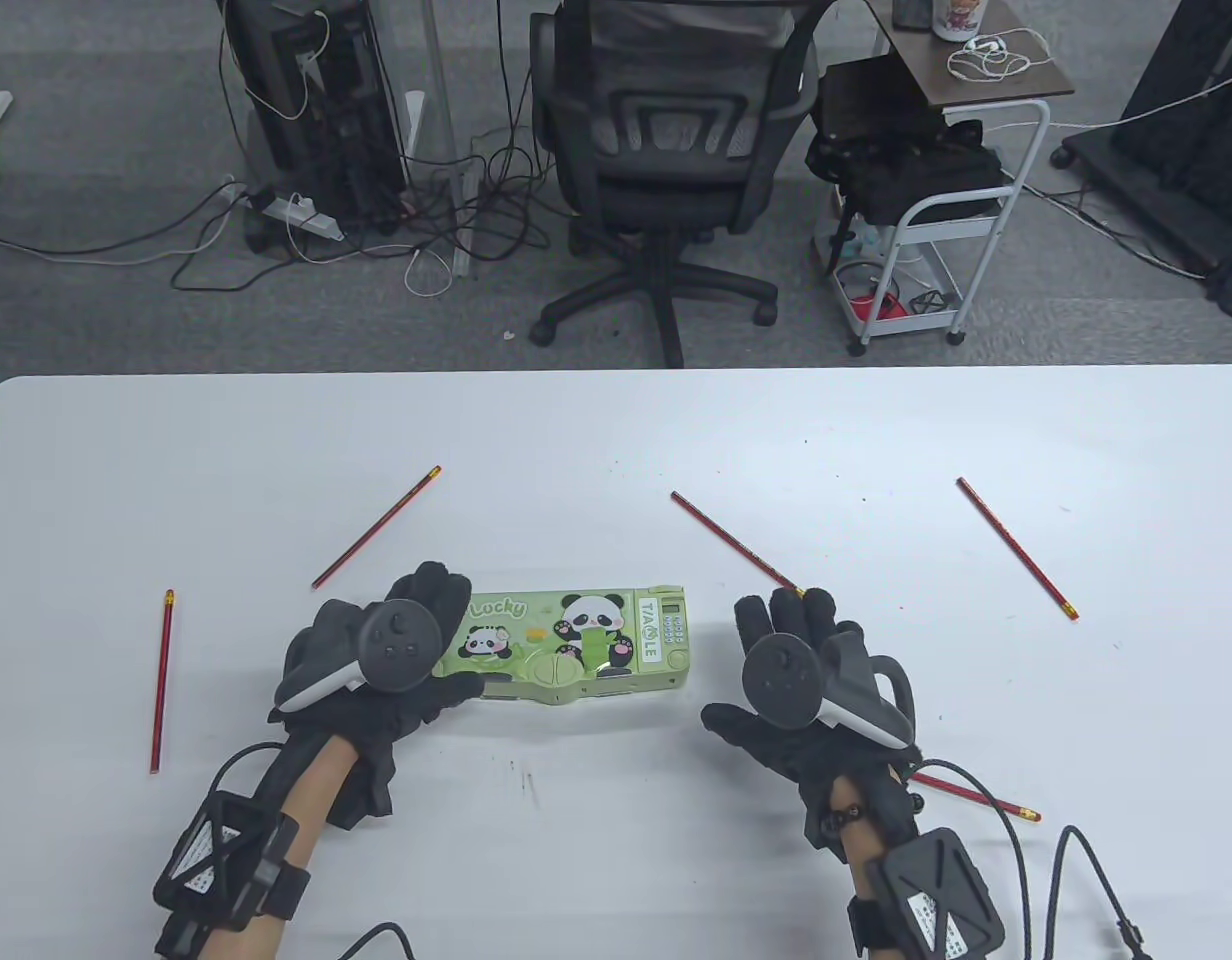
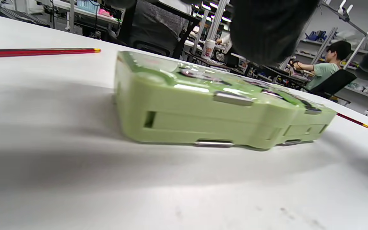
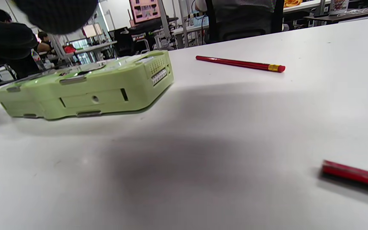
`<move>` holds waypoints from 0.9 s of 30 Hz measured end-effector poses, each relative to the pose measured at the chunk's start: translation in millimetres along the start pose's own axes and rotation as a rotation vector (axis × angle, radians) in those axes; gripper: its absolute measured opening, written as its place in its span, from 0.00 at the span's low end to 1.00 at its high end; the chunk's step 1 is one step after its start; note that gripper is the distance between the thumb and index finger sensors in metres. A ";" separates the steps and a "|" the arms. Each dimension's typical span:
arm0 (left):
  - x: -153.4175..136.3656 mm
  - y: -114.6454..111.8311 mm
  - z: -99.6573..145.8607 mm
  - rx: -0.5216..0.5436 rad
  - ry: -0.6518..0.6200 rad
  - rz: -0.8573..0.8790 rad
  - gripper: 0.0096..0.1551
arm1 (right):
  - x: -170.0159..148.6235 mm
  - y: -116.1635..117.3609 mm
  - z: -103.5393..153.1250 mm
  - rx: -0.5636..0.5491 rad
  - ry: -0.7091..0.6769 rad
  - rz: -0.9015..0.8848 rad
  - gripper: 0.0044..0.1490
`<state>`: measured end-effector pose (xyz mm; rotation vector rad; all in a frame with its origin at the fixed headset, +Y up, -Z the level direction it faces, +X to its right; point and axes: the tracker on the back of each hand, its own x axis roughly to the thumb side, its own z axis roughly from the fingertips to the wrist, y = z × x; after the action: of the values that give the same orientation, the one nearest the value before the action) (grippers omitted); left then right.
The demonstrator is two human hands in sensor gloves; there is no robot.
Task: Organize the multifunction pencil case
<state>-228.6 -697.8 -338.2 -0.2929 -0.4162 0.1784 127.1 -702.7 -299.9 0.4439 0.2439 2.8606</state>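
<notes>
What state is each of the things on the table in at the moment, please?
Pencil case: lid closed, lying flat.
Left hand: fingers on the case's left end.
Right hand: open, holding nothing, right of the case.
Five red pencils, e.g.: loose on the table, none in the case.

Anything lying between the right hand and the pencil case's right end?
Nothing: in the table view, only bare white table separates the right hand from the pencil case. The right wrist view agrees.
</notes>
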 end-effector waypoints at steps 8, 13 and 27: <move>31.1 4.1 -47.5 -0.268 0.060 -0.053 0.80 | -7.6 -1.3 4.2 -0.043 0.012 -0.008 0.67; 34.2 -20.6 -76.5 -0.489 0.098 -0.255 0.82 | -16.8 -0.4 6.4 -0.043 0.031 -0.031 0.67; 22.2 -18.9 -68.1 -0.121 0.004 -0.165 0.79 | -20.1 -4.8 9.6 -0.081 0.028 -0.097 0.67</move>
<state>-177.8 -727.0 -383.5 -0.3755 -0.4464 -0.0093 149.8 -702.0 -297.3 0.3663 0.1500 2.7721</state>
